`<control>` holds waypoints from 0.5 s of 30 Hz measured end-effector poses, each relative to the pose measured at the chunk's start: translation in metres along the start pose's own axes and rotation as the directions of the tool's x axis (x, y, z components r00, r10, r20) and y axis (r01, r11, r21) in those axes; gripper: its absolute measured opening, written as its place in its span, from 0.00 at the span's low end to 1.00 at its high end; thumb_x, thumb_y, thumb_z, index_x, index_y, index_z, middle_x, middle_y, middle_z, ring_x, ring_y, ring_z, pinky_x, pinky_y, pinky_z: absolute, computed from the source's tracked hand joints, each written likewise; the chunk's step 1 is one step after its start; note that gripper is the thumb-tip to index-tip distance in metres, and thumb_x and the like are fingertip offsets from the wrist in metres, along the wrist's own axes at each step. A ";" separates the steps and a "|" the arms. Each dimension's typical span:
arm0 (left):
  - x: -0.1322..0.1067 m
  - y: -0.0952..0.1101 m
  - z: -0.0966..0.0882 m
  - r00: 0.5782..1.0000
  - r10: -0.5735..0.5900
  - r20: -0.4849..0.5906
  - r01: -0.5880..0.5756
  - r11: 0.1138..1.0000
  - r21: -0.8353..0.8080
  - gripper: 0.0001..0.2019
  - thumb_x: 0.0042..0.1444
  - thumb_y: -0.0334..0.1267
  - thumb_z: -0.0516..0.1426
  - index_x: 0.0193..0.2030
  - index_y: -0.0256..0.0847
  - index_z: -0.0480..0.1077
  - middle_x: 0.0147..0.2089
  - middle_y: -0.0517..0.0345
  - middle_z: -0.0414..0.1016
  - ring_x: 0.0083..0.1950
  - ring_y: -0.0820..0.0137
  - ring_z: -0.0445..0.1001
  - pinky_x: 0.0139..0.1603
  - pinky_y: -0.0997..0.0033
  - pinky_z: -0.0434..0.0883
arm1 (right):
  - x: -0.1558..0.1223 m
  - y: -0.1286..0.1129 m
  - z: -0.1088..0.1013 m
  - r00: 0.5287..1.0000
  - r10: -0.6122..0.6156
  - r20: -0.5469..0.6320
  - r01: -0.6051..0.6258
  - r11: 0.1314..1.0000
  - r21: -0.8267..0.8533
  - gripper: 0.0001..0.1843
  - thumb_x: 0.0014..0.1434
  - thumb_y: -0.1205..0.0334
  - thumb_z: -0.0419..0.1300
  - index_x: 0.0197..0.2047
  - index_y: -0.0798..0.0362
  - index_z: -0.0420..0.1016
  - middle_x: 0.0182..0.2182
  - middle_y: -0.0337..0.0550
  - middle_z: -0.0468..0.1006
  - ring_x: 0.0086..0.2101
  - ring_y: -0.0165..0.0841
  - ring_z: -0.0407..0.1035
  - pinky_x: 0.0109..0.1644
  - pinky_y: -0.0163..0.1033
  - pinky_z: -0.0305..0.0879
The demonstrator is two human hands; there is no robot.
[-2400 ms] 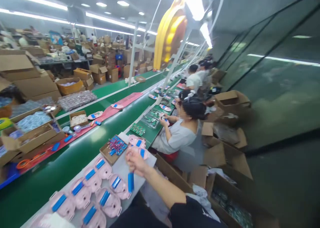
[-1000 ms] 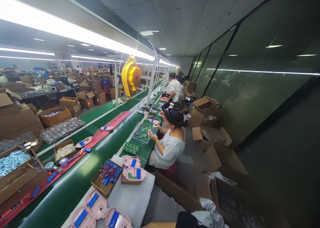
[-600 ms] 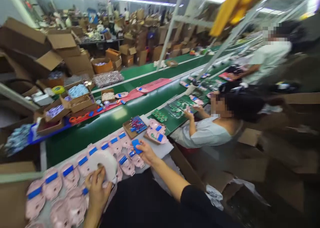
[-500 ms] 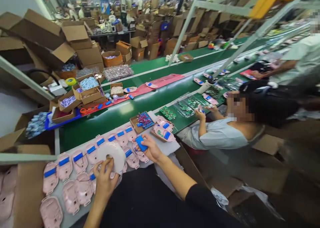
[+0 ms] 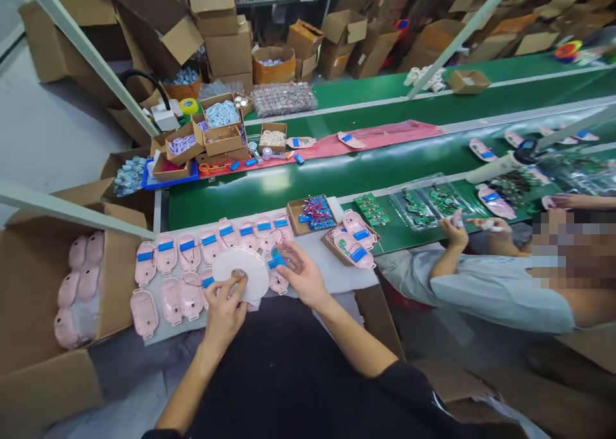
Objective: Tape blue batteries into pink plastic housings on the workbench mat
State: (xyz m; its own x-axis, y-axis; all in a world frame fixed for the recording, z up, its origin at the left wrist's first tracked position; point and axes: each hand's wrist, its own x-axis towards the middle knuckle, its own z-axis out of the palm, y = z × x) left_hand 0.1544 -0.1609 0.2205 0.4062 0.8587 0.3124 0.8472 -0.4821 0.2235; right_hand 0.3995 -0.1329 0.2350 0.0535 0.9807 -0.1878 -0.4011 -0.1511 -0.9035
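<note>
My left hand (image 5: 225, 307) grips a wide white roll of tape (image 5: 254, 269), with fingers at its core hole. A blue battery (image 5: 275, 258) sits between the fingertips of my right hand (image 5: 307, 278), close by the roll's right edge. Around both hands, pink plastic shells (image 5: 144, 312) lie in rows on a pale foam sheet (image 5: 337, 266). Most shells in the back row carry a blue battery across them; some at the front left have none. Beyond my right hand stands a small carton of blue batteries with red wires (image 5: 317, 213).
Right of it, a carton holds stacked pink shells (image 5: 359, 237), beside green circuit boards (image 5: 371, 209). A green conveyor (image 5: 231, 198) runs behind. At right, a co-worker's hand (image 5: 455, 230) holds a small part. An open carton of pink shells (image 5: 115, 266) stands at left.
The view has swung left and down, so the bench appears farther right. My right hand has brought the blue battery up to the edge of the tape roll.
</note>
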 end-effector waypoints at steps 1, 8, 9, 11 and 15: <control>-0.001 -0.001 -0.002 1.000 -0.003 0.006 0.003 1.000 0.010 0.21 0.62 0.30 0.59 0.62 0.43 0.77 0.57 0.47 0.80 0.54 0.57 0.70 0.59 0.55 0.60 | 0.001 0.002 0.003 1.000 0.018 0.010 -0.017 1.000 -0.005 0.36 0.52 0.55 0.79 0.63 0.45 0.76 0.61 0.48 0.79 0.60 0.41 0.73 0.69 0.50 0.68; -0.033 -0.002 -0.019 0.971 -0.121 0.206 0.108 0.991 0.075 0.26 0.62 0.34 0.61 0.67 0.46 0.73 0.57 0.47 0.80 0.50 0.57 0.68 0.57 0.53 0.61 | 0.002 0.045 0.028 0.937 0.294 0.190 -0.296 0.955 -0.016 0.33 0.49 0.53 0.80 0.57 0.49 0.80 0.51 0.46 0.85 0.58 0.46 0.76 0.67 0.58 0.70; -0.044 -0.001 -0.022 0.956 -0.160 0.245 0.141 0.986 0.093 0.26 0.61 0.37 0.63 0.67 0.47 0.73 0.56 0.47 0.80 0.49 0.56 0.67 0.56 0.52 0.61 | -0.002 0.057 0.032 0.938 0.311 0.153 -0.317 0.948 0.021 0.32 0.50 0.53 0.80 0.57 0.48 0.80 0.50 0.46 0.85 0.57 0.46 0.77 0.67 0.58 0.70; -0.068 -0.001 -0.027 0.918 -0.244 0.314 0.215 0.968 0.126 0.28 0.59 0.42 0.66 0.67 0.47 0.73 0.54 0.46 0.80 0.48 0.55 0.65 0.53 0.52 0.61 | -0.011 0.085 0.043 0.931 0.359 0.058 -0.364 0.923 0.129 0.29 0.52 0.50 0.79 0.55 0.47 0.79 0.49 0.47 0.86 0.56 0.46 0.78 0.66 0.57 0.71; -0.115 -0.027 -0.039 0.827 -0.402 0.393 0.374 0.915 0.150 0.27 0.58 0.44 0.67 0.65 0.46 0.75 0.51 0.47 0.78 0.49 0.56 0.64 0.49 0.56 0.61 | -0.013 0.140 0.079 0.850 0.515 0.110 -0.524 0.809 0.267 0.25 0.50 0.50 0.79 0.48 0.49 0.81 0.49 0.49 0.86 0.57 0.48 0.78 0.65 0.57 0.72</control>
State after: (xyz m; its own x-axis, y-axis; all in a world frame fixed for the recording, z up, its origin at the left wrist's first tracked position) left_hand 0.0716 -0.2533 0.2142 0.1299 0.9723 -0.1944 0.9786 -0.0942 0.1832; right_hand 0.2704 -0.1570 0.1413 -0.2619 0.7698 -0.5821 -0.5964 -0.6033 -0.5295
